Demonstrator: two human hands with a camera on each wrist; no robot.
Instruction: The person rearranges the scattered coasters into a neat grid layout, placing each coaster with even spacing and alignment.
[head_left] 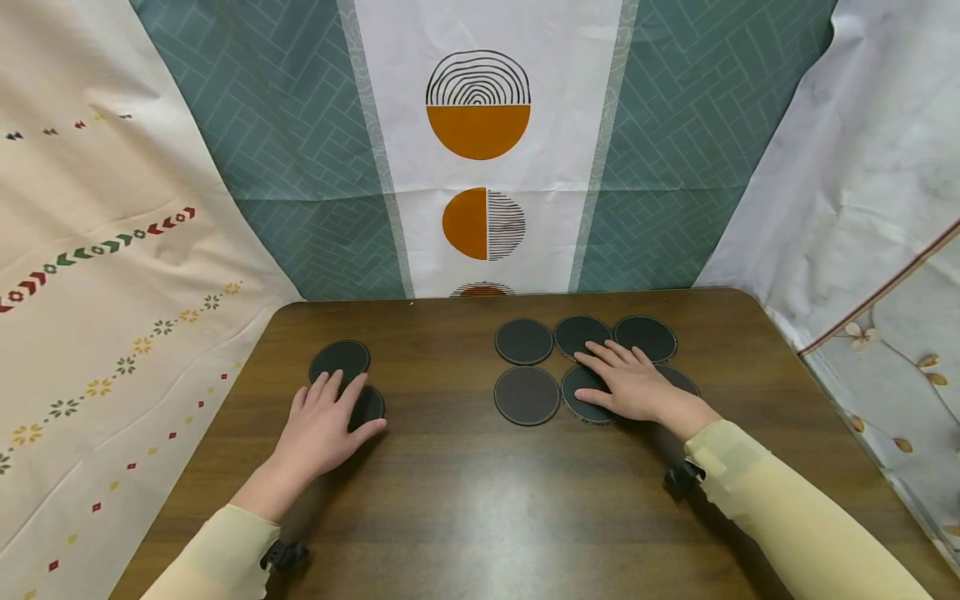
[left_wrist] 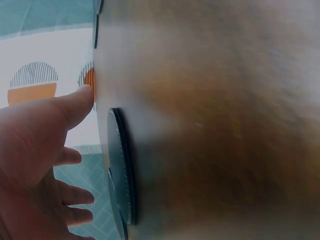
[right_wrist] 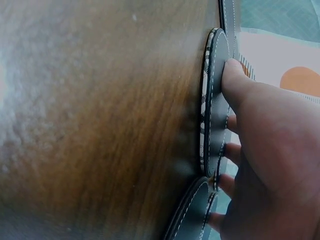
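My left hand point(head_left: 321, 427) is over two round black leather-like coasters at the left of the table. Its fingers are spread above the nearer coaster point(head_left: 366, 408) and reach towards the farther coaster point(head_left: 339, 358). In the left wrist view, the thumb stands apart from the stitched coaster point(left_wrist: 120, 165). On the right, my right hand point(head_left: 630, 385) has its fingers extended over several similar coasters in two rows. Its thumb lies at the front-middle coaster point(head_left: 581, 383), whose edge shows a black-and-white pattern point(right_wrist: 203, 105); whether it touches is hard to tell.
Beside the right hand are a front-left coaster point(head_left: 527, 397), a back-left coaster point(head_left: 523, 342), a back-right coaster point(head_left: 647, 338) and a partly hidden front-right coaster point(head_left: 681, 381). The brown wooden table point(head_left: 450, 483) ends at a patterned curtain point(head_left: 480, 175) behind.
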